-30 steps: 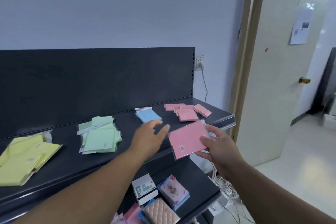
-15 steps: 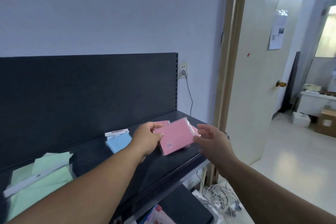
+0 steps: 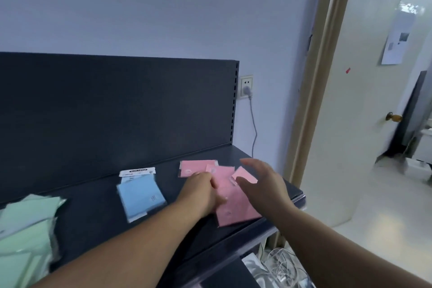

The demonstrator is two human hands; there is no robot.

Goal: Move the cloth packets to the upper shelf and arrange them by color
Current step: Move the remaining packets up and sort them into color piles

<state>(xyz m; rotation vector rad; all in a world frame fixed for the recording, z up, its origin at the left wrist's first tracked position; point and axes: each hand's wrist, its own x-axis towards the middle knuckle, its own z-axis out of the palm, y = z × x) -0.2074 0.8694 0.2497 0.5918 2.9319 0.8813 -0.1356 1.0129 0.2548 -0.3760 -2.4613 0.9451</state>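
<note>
Upper shelf (image 3: 93,206) now carries the big pink packet (image 3: 236,208).
It passed from right to left and landed flat. The left grip (image 3: 201,192) pinches its left edge; the right grip (image 3: 264,184) is released, spread just above. I judge the pinks are grouping. Count: green pile (image 3: 28,229) far left of grip, too blurred to count; one blue packet (image 3: 141,196) just left; three small pink packets (image 3: 198,167) just behind.

Wall (image 3: 163,7): pale blue-grey, plain, above and beyond the fingers (image 3: 251,162) of the right hand (image 3: 266,184).
Socket (image 3: 246,84): white, on the wall above the fingers; grey plug and cord hanging.
Door frame (image 3: 323,77): beige, right of the fingers.
Door (image 3: 364,124): cream; brass knob (image 3: 394,117); paper sheet (image 3: 397,37) attached.
Floor (image 3: 374,206): pale, glossy, bright reflections, right of the fingers.
Cables (image 3: 280,264): white tangle, low, nearer than the fingers.
</note>
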